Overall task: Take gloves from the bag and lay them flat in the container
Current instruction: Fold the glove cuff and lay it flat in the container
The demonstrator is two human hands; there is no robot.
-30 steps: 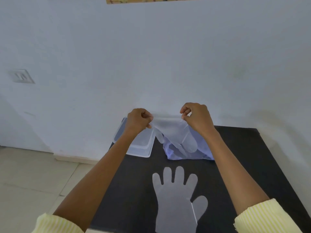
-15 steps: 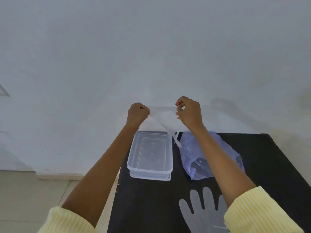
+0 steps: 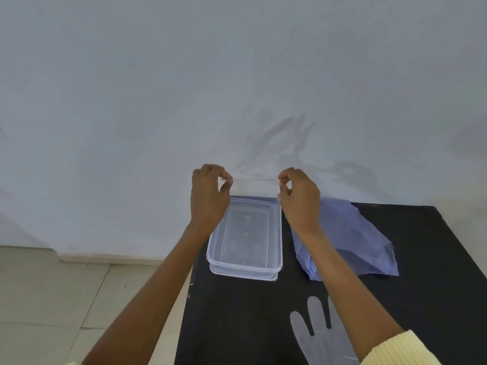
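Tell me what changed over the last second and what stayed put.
The left hand and right hand carried the clear glove leftward from above the bag to above the far end of the container, moving apart and pulling its edge taut. Both still pinch it. Container, bag and the second glove flat on the black table stayed put.

Clear container (image 3: 245, 271), lilac-blue bag (image 3: 363, 238), milky glove (image 3: 319, 335), black table (image 3: 434, 285), pale yellow sleeve (image 3: 392, 349), perhaps finely striped.
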